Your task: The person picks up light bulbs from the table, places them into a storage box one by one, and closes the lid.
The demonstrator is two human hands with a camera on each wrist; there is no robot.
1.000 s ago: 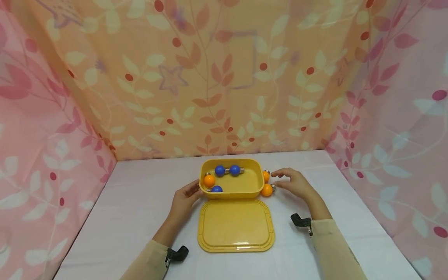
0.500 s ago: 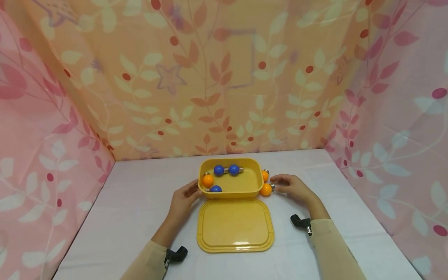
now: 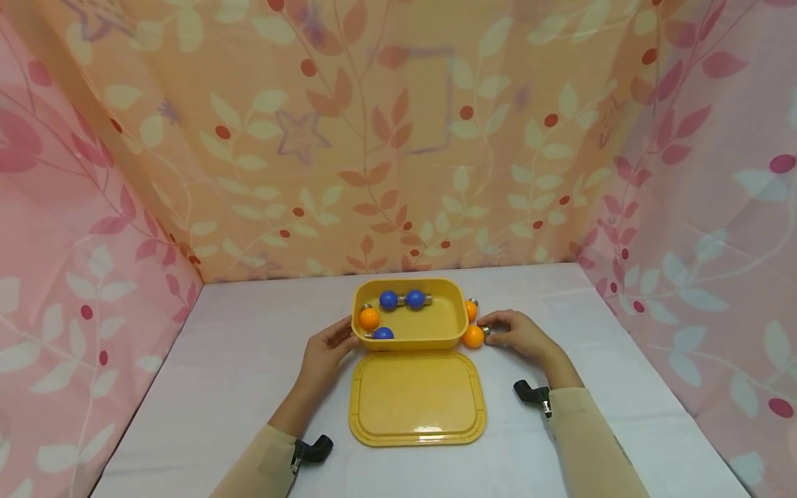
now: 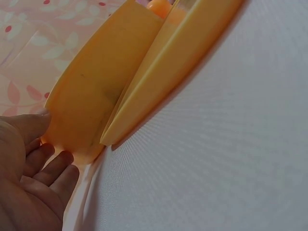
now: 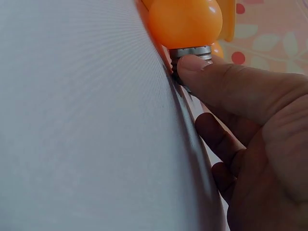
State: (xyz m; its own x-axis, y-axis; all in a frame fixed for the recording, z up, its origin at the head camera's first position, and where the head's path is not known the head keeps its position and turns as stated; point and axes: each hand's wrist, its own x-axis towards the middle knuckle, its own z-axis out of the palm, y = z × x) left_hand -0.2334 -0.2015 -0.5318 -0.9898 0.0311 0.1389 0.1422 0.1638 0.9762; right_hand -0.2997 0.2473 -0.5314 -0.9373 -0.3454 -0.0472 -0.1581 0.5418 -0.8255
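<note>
Fingers [image 5: 226,86] of right hand [image 3: 518,335] pinch orange bulb [image 5: 185,21]; left hand [image 3: 324,353] relaxed, touching yellow box [image 3: 417,344].

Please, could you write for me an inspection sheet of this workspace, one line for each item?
Surface: white-covered table
Job's things: yellow box, holding three blue bulbs and one orange bulb; yellow lid, flat in front; two loose orange bulbs at the box's right end
Clutter: nothing seen
Hands: left hand, thumb apparently touching the box's left end; right hand pinches the nearer loose bulb's metal base; black device on each sleeve
Cables: nothing seen
Surroundings: leafy orange and pink curtains
</note>
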